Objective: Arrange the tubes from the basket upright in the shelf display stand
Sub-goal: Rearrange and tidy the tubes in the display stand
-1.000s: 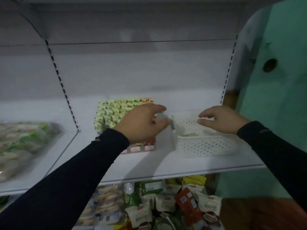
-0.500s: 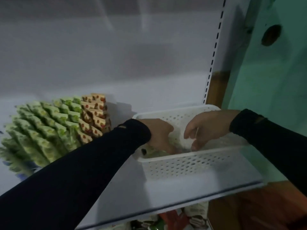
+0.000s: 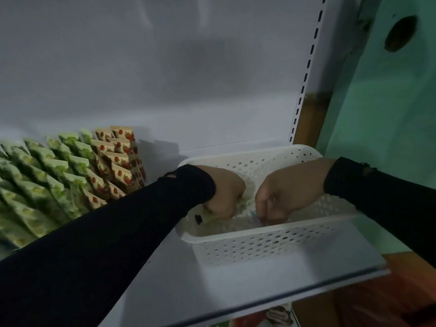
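Basket [image 3: 264, 241]: white plastic, matt, smooth, walls perforated with small round holes. Shelf [image 3: 236, 286]: painted metal, pale grey-white, smooth with a dull sheen, dark strip along the near edge. Back panel [image 3: 165, 67]: same smooth painted metal, matt. Slotted upright [image 3: 306, 74]: white painted metal. Tubes in stand [image 3: 59, 175]: glossy printed film or plastic, green and orange-red, crimped flat tops. Sleeves [image 3: 118, 232]: black knit cloth, matt. Right wall [image 3: 389, 126]: green paint, matt, slightly rough.
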Action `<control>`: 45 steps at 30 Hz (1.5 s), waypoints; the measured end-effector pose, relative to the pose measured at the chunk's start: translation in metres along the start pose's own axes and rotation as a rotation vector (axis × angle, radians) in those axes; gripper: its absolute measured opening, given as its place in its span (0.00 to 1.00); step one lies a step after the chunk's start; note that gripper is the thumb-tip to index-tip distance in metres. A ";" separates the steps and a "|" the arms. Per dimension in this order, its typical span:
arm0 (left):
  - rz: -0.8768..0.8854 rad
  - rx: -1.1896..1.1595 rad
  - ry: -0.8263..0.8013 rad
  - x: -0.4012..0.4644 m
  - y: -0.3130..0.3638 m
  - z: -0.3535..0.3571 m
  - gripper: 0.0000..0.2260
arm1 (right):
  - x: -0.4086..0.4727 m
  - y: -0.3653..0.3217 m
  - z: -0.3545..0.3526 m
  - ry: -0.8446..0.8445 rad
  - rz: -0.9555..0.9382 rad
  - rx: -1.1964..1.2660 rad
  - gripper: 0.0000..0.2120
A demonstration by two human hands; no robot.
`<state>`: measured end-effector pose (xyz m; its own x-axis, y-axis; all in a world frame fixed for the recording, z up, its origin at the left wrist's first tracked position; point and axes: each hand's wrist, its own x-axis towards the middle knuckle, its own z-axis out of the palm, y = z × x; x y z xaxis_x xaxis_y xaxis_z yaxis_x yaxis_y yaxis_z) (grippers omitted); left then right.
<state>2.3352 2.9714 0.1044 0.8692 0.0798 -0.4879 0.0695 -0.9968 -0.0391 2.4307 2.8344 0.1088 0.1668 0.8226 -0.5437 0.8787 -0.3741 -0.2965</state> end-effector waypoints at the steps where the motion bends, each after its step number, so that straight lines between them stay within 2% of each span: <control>1: 0.003 -0.009 0.000 0.000 -0.001 -0.002 0.17 | 0.001 -0.001 0.000 -0.053 -0.011 0.033 0.05; 5: 0.010 -0.023 0.041 0.000 -0.001 -0.004 0.07 | 0.007 -0.003 0.004 -0.145 -0.032 0.070 0.05; 10: 0.028 -0.065 0.082 -0.007 0.004 0.000 0.14 | -0.002 -0.002 0.001 -0.252 -0.017 0.154 0.09; 13: 0.035 -0.075 0.095 -0.011 0.005 0.000 0.15 | -0.005 0.000 0.000 -0.275 0.019 0.100 0.11; 17: 0.063 -0.107 0.116 -0.015 0.006 0.000 0.09 | -0.007 0.004 -0.003 -0.094 0.040 0.015 0.04; 19: 0.065 -0.114 0.124 -0.017 0.005 0.001 0.05 | -0.012 0.006 -0.006 -0.025 0.035 0.028 0.06; 22: 0.057 -0.119 0.141 -0.016 0.005 0.003 0.08 | -0.017 0.005 -0.009 -0.169 0.069 0.114 0.14; 25: 0.052 -0.130 0.148 -0.015 0.004 0.005 0.09 | -0.011 -0.006 -0.008 -0.311 0.131 -0.053 0.17; 30: 0.040 -0.128 0.147 -0.012 0.002 0.010 0.10 | -0.010 -0.007 -0.010 -0.203 0.144 -0.156 0.15; 34: 0.027 -0.148 0.154 -0.011 0.000 0.011 0.11 | -0.020 0.005 -0.015 0.128 0.137 -0.116 0.11; 36: 0.025 -0.145 0.147 -0.009 0.001 0.011 0.11 | -0.022 0.005 -0.017 0.083 0.129 -0.095 0.12; 39: 0.022 -0.146 0.145 -0.008 0.001 0.012 0.09 | -0.014 -0.004 -0.011 -0.085 0.192 -0.172 0.21; 40: 0.019 -0.149 0.145 -0.008 0.001 0.012 0.08 | -0.009 -0.005 -0.007 -0.088 0.213 -0.207 0.22; 43: 0.011 -0.152 0.145 -0.007 0.002 0.012 0.10 | 0.003 -0.002 0.001 0.047 0.211 -0.276 0.11; 45: 0.019 -0.157 0.153 -0.008 0.003 0.012 0.10 | 0.003 0.000 0.000 0.088 0.211 -0.275 0.14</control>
<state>2.3227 2.9682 0.0978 0.9343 0.0717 -0.3492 0.1171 -0.9869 0.1107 2.4309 2.8372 0.1077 0.3851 0.7776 -0.4971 0.9062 -0.4205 0.0444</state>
